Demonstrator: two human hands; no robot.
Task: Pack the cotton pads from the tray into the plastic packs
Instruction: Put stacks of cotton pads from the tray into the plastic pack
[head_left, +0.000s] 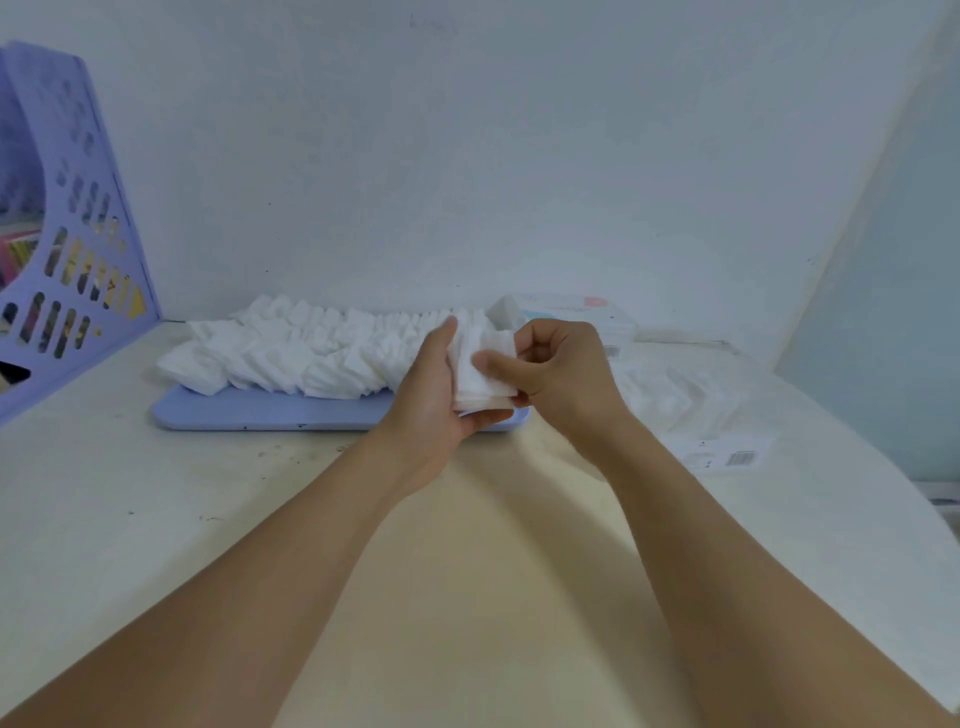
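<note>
A light blue tray (249, 413) lies on the table with a long heap of white square cotton pads (311, 345) on it. Above the tray's right end, my left hand (431, 395) holds a small stack of cotton pads (485, 371) from below and behind. My right hand (558, 369) pinches the same stack from the right, thumb on its front face. A clear plastic pack (680, 395) with pads inside lies flat on the table to the right of my hands. A second pack (571, 312) sits behind them near the wall.
A purple perforated file rack (78, 234) stands at the far left against the wall. A white label with a barcode (727, 457) lies at the right by the flat pack. The wall runs close behind the tray.
</note>
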